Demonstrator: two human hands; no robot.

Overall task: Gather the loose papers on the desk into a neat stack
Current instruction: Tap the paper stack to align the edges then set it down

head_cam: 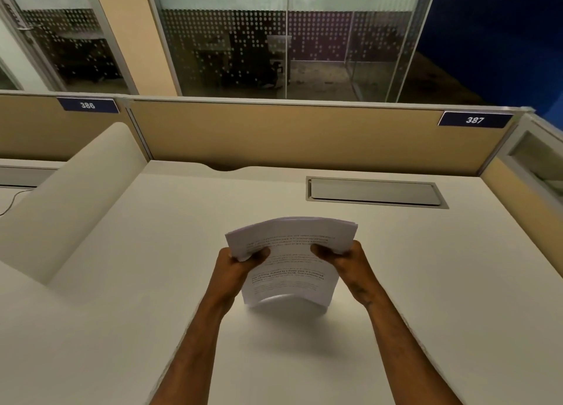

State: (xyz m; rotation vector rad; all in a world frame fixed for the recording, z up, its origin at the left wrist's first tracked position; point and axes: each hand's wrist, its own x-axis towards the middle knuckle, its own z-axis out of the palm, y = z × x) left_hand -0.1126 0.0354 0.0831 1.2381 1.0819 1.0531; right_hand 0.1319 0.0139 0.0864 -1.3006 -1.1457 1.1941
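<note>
A bundle of white printed papers [289, 270] stands upright near the middle of the white desk [426, 282], its lower edge touching or just above the desktop and bowed. My left hand [240, 264] grips the bundle's left side, thumb across the front sheet. My right hand [341, 260] grips its right side the same way. The sheets' top edges fan slightly apart. No other loose sheet shows on the desk.
A closed grey cable hatch [374, 191] is set into the desk at the back right. Tan partition panels [304, 136] labelled 386 and 387 wall the rear. A rounded cream divider [76, 197] stands along the left side.
</note>
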